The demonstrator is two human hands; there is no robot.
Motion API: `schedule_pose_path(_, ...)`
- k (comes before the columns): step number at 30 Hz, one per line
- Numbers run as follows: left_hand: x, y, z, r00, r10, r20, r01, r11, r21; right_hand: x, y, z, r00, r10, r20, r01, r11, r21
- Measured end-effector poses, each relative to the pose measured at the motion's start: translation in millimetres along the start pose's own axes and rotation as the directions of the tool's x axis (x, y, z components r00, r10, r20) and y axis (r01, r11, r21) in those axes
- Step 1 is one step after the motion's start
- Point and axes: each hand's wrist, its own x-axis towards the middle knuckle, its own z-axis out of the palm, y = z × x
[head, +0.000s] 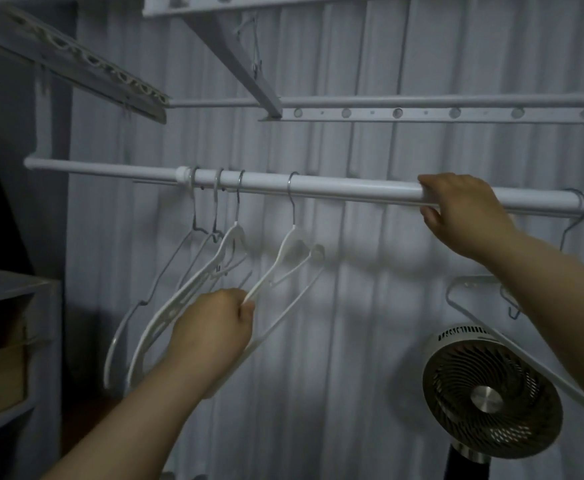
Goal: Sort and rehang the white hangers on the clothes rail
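Note:
A white clothes rail [346, 188] runs across the view at chest height. Several white hangers hang from it on the left: a close group of three [211, 265] and one apart to their right [295, 244]. My left hand [214, 323] grips the lower arm of that separate hanger, pulled toward me. My right hand [463, 209] is wrapped around the rail further right. Another hanger [470, 289] hangs from a hook at the far right, partly behind my right forearm.
A round fan [491, 400] stands low on the right. White curtains [353, 306] cover the wall behind. A drying rack with holed bars [422, 112] is mounted overhead. Shelves [3, 341] stand on the left.

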Motion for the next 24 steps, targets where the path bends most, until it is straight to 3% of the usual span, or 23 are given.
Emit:
schedule_pose_path(9, 5.7, -22.0, -8.3, 0.998, -0.046, -0.047, 0.047, 0.999, 0.006, 0.5, -3.0, -3.4, 1.000, 0.027, 0.000, -0.027, 1.000, 0.000)
schedule_pose_path(24, 8.5, -40.0, -15.6, 1.000, 0.015, -0.002, -0.016, 0.999, -0.042, -0.2, -18.3, -5.4, 0.988, 0.149, 0.032, -0.147, 0.988, -0.046)
